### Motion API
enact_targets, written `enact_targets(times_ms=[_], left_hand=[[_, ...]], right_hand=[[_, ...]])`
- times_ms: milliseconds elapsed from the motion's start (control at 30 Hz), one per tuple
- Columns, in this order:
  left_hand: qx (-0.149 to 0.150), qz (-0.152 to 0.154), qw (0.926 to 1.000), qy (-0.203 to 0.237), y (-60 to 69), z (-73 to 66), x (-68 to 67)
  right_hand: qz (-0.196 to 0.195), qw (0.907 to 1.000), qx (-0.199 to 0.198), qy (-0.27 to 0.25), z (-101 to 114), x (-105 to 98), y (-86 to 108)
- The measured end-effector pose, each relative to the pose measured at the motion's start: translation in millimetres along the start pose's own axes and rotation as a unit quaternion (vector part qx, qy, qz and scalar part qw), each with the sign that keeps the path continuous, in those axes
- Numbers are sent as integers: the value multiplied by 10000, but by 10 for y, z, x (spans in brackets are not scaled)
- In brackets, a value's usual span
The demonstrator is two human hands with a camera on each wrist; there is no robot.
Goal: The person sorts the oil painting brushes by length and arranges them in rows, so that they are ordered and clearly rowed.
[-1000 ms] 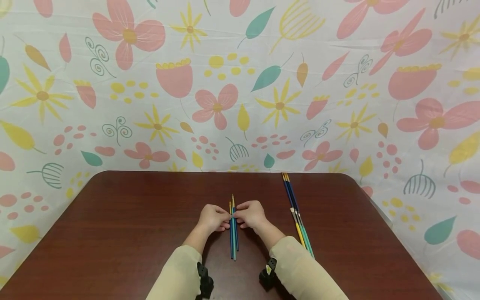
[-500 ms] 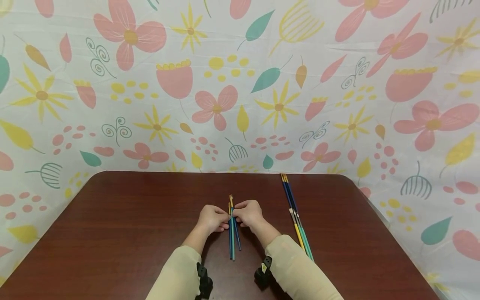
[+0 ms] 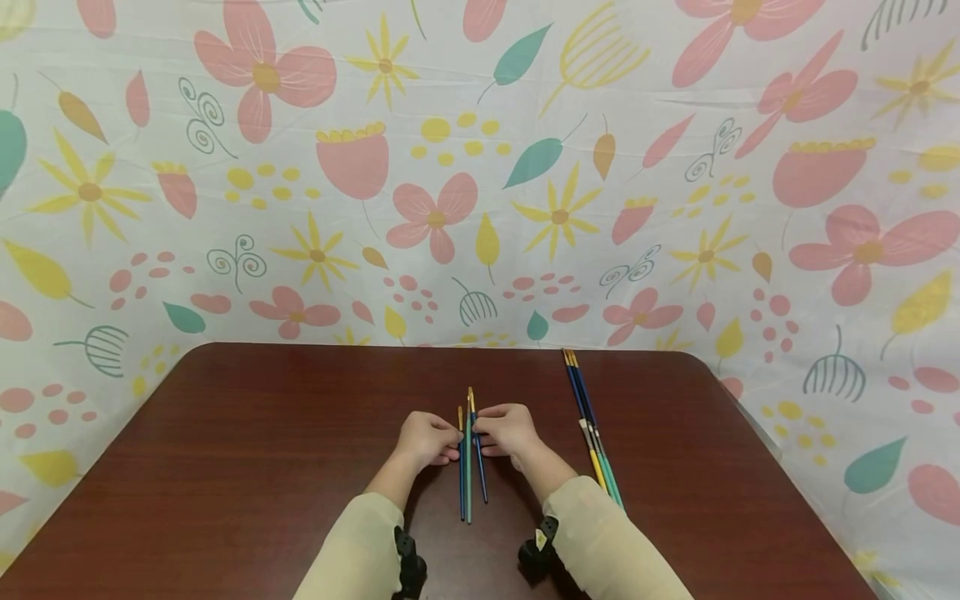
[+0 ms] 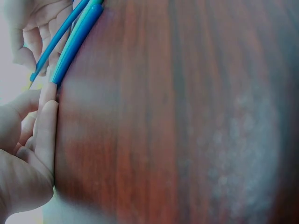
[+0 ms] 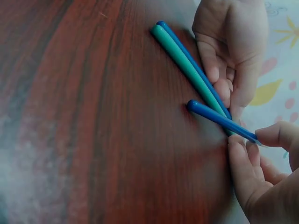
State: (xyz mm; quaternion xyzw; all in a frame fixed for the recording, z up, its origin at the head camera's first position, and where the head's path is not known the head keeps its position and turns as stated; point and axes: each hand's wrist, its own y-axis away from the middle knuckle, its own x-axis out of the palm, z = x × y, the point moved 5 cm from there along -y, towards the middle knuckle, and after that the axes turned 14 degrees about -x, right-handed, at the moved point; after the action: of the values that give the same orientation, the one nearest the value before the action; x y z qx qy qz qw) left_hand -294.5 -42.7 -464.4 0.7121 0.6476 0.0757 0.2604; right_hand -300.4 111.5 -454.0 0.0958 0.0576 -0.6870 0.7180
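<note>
Three slim paintbrushes lie side by side at the middle of the table, bristles pointing away. My left hand (image 3: 427, 437) pinches the left blue paintbrush (image 3: 462, 493) near its ferrule. Between the hands lies a green paintbrush (image 3: 469, 496), close beside that blue one. With thumb and fingers, my right hand (image 3: 507, 433) holds the other blue paintbrush (image 3: 482, 479) near its bristle end. In the right wrist view this blue paintbrush (image 5: 219, 119) slants across the green paintbrush (image 5: 187, 67), its rounded end apart from the other two. Whether the left fingers also touch the green one cannot be made out.
On the right of the brown table (image 3: 300, 392) lie several more brushes: dark blue paintbrushes (image 3: 581, 387) at the back, then a yellow paintbrush (image 3: 597, 468) and green paintbrushes (image 3: 612, 479) in front. A floral cloth (image 3: 435, 275) hangs behind the table's far edge.
My right hand has shifted slightly right with its blue paintbrush, whose bristle end has swung right. A gap now shows between that brush and the green one. The left hand stays in place.
</note>
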Motion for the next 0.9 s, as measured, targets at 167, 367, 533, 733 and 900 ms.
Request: enact_targets(times_ms=[167,367,533,733,900], left_hand=[[-21,-13,10000,-24,-9,4,0],[52,-1,10000,0,-22,6,9],[59,-30,10000,7,-22,4,7],[26,-33,10000,-49,-8,11,-3],[3,-9,10000,-30,-8,13,2]], right_hand=[[88,9997,75,-234,-36,-4,17],[106,9994,76,-318,-62,-5,30],[141,9991,62,-406,-56,-27,39],[146,9989,89,-443,-48,-104,59],[133,9990,114,-416,-46,-177,75]])
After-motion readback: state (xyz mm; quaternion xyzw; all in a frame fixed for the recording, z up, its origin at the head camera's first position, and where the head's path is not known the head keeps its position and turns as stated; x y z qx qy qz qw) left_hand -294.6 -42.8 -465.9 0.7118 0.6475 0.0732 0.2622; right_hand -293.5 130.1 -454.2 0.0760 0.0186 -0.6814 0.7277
